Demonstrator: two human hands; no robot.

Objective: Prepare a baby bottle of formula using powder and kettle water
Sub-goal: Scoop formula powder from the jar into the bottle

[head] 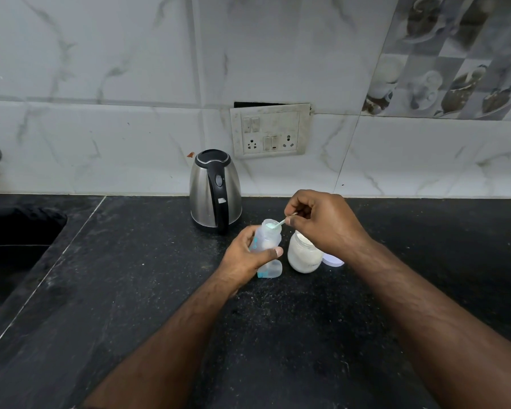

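L hand (250, 255) wraps the bottle (266, 242), thumb across the front, fingers curled behind. Bottle is tipped w/ its open mouth leaning toward the R side, prob so the scoop has a short, easy path in. It's lifted or angled off the counter (130, 290); can't tell if the base touches. A small clear piece w/ blue trim, likely the bottle cap (270, 271), lies just below the L hand on the counter.

R hand (322, 222) pinches the scoop (278, 225) handle btwn thumb and fingertips, other fingers curled in. Scoop bowl sits right at the bottle mouth, so powder is prob being tipped in now. Whether any powder is in the bowl: too small to tell.

Powder jar (304, 255) stands open just R of the bottle, directly under the R wrist, close so little spills in transit. Its lid (334, 260) lies flat behind it, partly hidden.

Kettle (214, 190) stands upright behind the bottle by the wall, lid down, handle facing the person, ready for the L or R hand. Sink (15, 231) far L. Socket plate (270, 129) on the wall above; no cord seen going to the kettle.

Judgement: dosing step in hand; water looks not yet added.
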